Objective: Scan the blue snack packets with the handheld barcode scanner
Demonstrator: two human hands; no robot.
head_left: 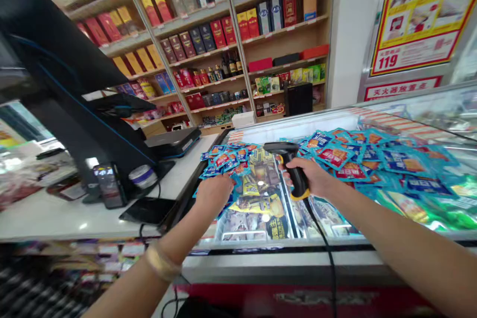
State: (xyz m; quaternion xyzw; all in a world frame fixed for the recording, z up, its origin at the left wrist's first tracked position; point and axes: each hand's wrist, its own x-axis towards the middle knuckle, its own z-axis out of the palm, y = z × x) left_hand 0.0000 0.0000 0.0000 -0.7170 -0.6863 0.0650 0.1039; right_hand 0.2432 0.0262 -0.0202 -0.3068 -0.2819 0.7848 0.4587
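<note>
The right hand [312, 175] is wrapped round the grip of a black plastic handheld scanner with yellow-orange trim [297, 175], holding it upright over a glass-topped display counter [350, 244], its head pointing leftward. A thin black cable [321, 231] runs from the base of the scanner's handle down past the counter's front edge.

The left hand [215, 193] has its fingers curled at the near side of a small heap of shiny blue packets with red and dark-blue labels [223, 157] — whether it grasps one cannot be told, since the back of the hand covers the fingertips. A wide gold-coloured bracelet [163, 262] circles that wrist.

To the right of the scanner, and beyond the right forearm, spreads a larger heap of similar blue packets [348, 156], with glossy green packages [419, 206] at its near side. Yellow printed packages [251, 179] show through the glass between the two heaps.

Farther left, a white countertop [85, 221] bears a black monitor stand [89, 119], an upright dark phone [110, 186] and a white roll [143, 177]. Behind everything — tall pale-wood shelves [276, 43] lined with boxes and bottles, and a red-and-yellow wall poster [425, 15] to the right.
</note>
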